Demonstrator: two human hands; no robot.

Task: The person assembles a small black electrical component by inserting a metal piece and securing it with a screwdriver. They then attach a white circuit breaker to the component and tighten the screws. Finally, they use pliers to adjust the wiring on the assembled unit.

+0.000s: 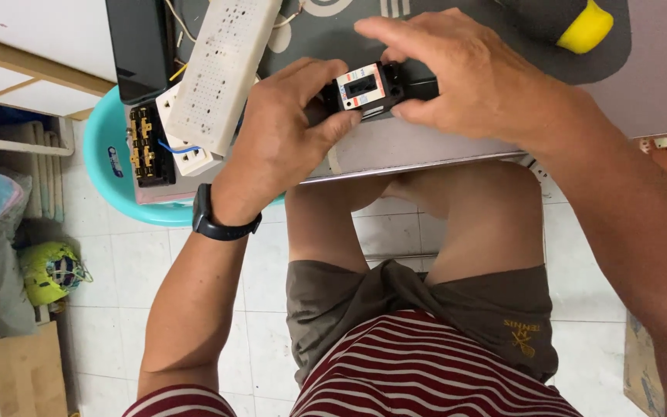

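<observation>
A small black electrical breaker with a white label face sits at the near edge of a grey table. My left hand grips its left side, thumb pressed against the end; a dark band sits on that wrist. My right hand comes over from the right, with fingers arched across the breaker's top and right end. Both hands hold it together just above the table edge.
A teal plastic basin at left holds white power strips, a white socket block and a black terminal part. A black and yellow tool lies at the far right. White tile floor, a cardboard box and bags lie below left.
</observation>
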